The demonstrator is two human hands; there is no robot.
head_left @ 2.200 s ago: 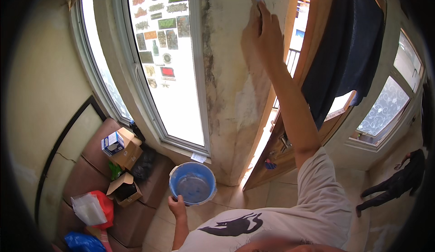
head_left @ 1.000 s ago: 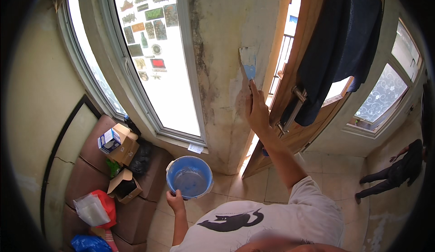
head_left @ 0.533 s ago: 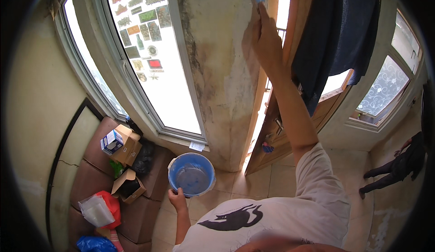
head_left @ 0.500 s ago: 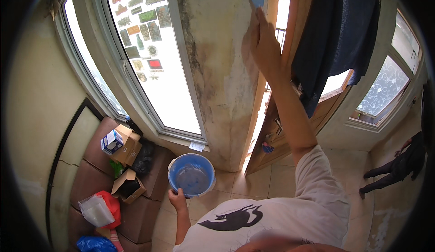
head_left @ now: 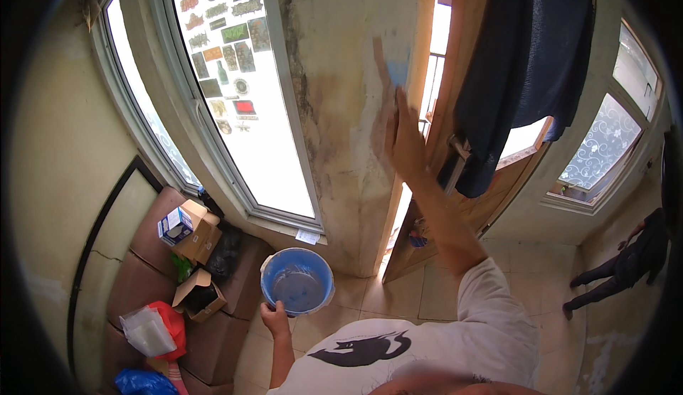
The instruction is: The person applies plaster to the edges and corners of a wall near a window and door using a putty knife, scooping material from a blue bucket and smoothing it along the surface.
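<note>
My raised right hand (head_left: 407, 135) is closed on a flat blue scraper (head_left: 397, 73), whose blade lies at the stained, patchy wall (head_left: 338, 110) between window and doorway. The handle is hidden in my fingers. Low in front of me, my left hand (head_left: 276, 318) grips the near rim of a round blue bucket (head_left: 321, 263), its thumb over the edge. Greyish residue coats the bucket's inside; I cannot make out how much it holds.
A wooden door (head_left: 491, 206) stands ajar at the right, a dark cloth (head_left: 523, 54) hanging over it. On the left, a brown sofa (head_left: 213, 345) bears open cardboard boxes (head_left: 196, 242) and plastic bags. A person in dark clothes (head_left: 629, 253) is at the far right.
My right hand has moved down the wall with the scraper, slightly to the left. The bucket and my left hand have shifted only a little.
</note>
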